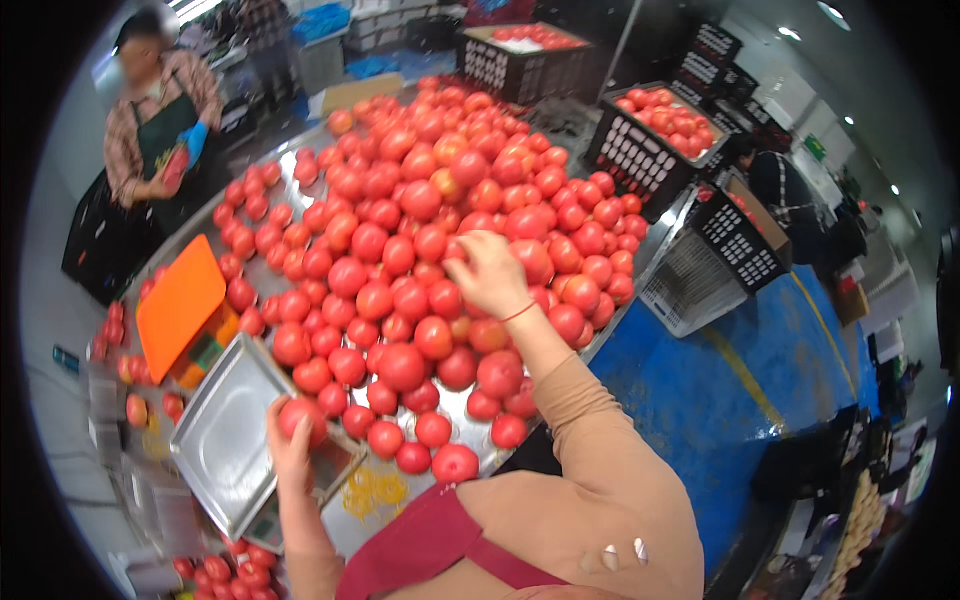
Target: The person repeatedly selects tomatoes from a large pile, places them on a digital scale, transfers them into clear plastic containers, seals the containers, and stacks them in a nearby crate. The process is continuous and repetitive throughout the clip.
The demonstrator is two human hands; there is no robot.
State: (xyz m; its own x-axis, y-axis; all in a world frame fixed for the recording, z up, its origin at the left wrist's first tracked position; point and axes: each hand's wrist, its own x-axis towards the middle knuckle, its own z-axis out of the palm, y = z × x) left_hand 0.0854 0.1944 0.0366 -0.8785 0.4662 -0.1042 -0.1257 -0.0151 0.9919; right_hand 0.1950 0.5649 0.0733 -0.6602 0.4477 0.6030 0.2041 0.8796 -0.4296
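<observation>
A large heap of red tomatoes (405,366) covers the metal table in front of me. My left hand (291,454) holds one tomato (302,421) beside the near right side of a shallow metal tray (225,435), which looks empty and rests on a scale. My right hand (491,271) reaches into the middle of the heap. Its thumb and fingers are curled around another tomato (454,250), mostly hidden by the hand.
An orange scale pan (181,307) stands at the left. Black crates of tomatoes (637,161) line the far right, near a grey crate (686,289) on the blue floor (675,382). Across the table, a person in an apron (161,127) holds something red. More tomatoes (225,576) lie lower left.
</observation>
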